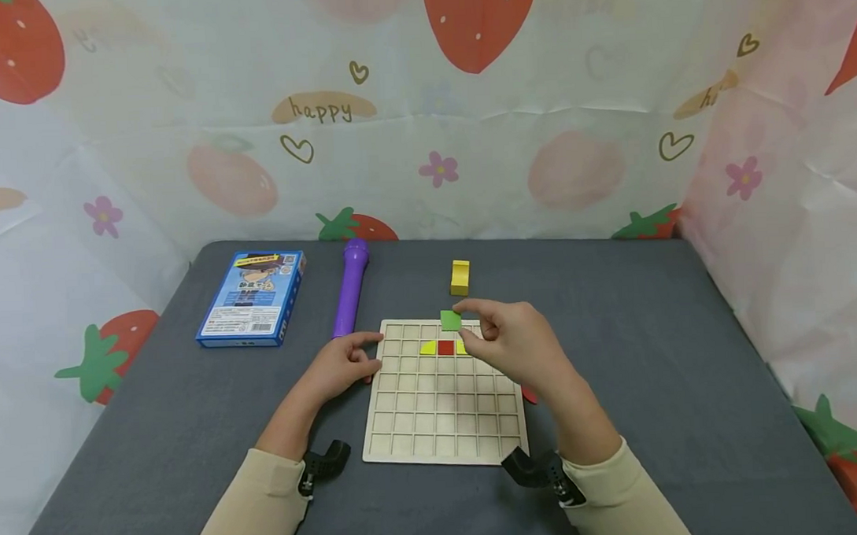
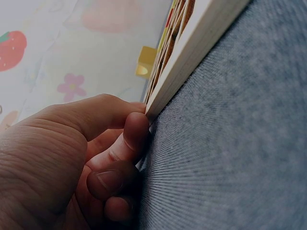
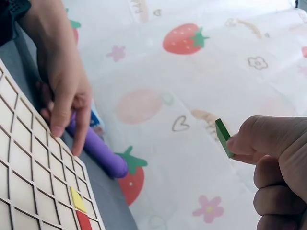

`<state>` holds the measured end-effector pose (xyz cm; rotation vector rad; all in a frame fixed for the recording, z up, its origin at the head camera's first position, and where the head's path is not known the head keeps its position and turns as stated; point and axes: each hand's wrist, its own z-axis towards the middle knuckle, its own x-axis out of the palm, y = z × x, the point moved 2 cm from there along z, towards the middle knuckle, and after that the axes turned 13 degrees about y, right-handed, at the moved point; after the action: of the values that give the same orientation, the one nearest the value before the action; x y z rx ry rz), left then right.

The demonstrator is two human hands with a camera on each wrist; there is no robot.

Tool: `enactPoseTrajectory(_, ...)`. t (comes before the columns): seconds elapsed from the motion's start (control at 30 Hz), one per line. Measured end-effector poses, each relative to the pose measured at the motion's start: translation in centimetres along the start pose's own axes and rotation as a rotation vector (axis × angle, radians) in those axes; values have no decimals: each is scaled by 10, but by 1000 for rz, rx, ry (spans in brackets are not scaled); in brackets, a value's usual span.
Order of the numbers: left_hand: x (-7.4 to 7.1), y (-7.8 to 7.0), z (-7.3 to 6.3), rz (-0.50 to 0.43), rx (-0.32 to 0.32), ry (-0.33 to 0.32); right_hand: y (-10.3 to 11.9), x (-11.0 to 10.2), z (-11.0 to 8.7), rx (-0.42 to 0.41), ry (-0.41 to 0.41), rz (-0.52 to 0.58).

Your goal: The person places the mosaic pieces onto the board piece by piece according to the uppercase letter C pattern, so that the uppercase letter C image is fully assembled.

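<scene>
A pale wooden grid board (image 1: 444, 416) lies on the dark cloth. On its upper part sit a red square (image 1: 446, 347) and, on either side, two yellow pieces, the left one (image 1: 428, 348) with a curved side. My right hand (image 1: 519, 343) pinches a green square tile (image 1: 451, 320) between thumb and index finger, over the board's far edge. In the right wrist view the thin tile (image 3: 223, 138) is seen nearly edge-on, other fingers curled. My left hand (image 1: 340, 363) holds the board's left edge near the far corner by thumb and index fingertips (image 2: 136, 125).
Behind the board stands a small yellow block (image 1: 460, 278). A purple microphone-shaped stick (image 1: 350, 290) lies at the far left, beside a blue box (image 1: 251, 299). Part of a red piece (image 1: 529, 395) shows at the board's right edge. A fruit-print curtain (image 1: 494, 108) surrounds the table.
</scene>
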<state>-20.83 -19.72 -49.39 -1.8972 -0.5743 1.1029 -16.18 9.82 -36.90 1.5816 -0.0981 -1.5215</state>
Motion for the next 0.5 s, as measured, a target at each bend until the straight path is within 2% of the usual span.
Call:
enactPoseTrajectory(0.3,0,0,0,-4,-2,8,7,27,10,23,88,-121)
enactPoseTrajectory(0.5,-1,1,1,6,-7,8,1,46,18,65,164,-178)
